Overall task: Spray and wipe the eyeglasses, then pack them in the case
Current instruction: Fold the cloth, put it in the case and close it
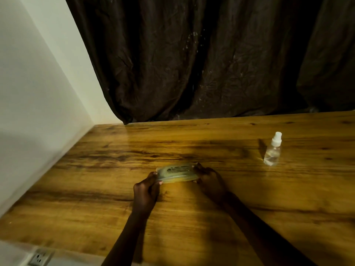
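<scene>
Over the table [96, 189], left hand [147, 191] pinching the case [176, 173] at its left end, right hand [210, 181] gripping the other end, bottle [272, 150] upright well apart

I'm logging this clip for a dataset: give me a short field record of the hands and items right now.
left hand: grips the case at its left end
right hand: grips its right end
case: translucent, yellowish, dark print on top; open or closed unclear
spray bottle: upright on the table, to the right, untouched
eyeglasses: none visible
table: wooden
</scene>
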